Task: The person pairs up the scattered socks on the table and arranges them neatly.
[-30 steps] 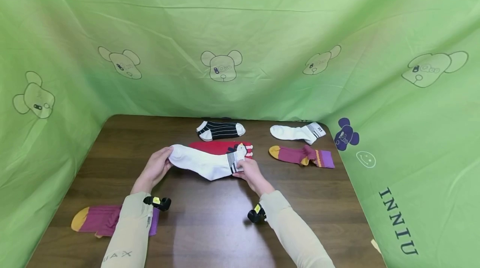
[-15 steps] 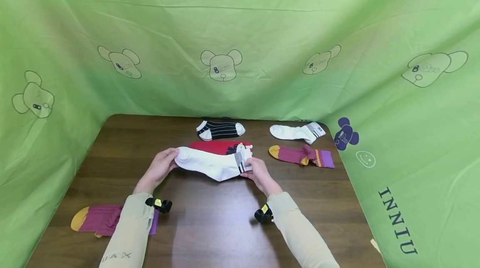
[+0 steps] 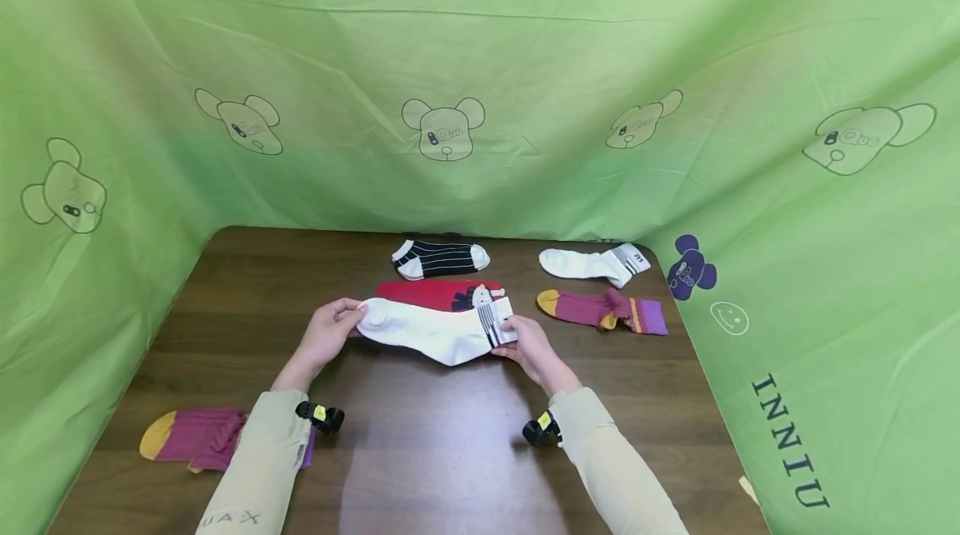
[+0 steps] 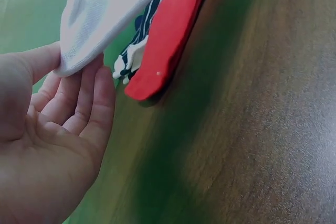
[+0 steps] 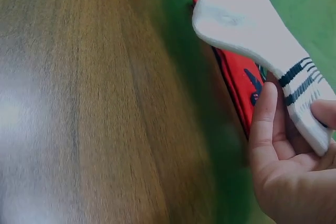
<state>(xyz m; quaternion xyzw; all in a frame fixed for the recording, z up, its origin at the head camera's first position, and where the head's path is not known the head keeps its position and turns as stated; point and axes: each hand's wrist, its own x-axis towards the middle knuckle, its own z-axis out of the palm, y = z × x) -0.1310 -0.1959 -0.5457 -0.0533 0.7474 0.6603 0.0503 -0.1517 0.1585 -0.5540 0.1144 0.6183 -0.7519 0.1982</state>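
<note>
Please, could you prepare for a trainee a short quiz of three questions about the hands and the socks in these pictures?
1. Which end of the held white sock does the left hand pinch?

2. True or false: the right hand grips the heel of this sock.

3. Which lies next to the other white sock, on the person's side?
A) a black striped sock
B) a maroon sock
C) a red sock

Key:
1. The toe end.
2. False; it holds the striped cuff.
3. B
</note>
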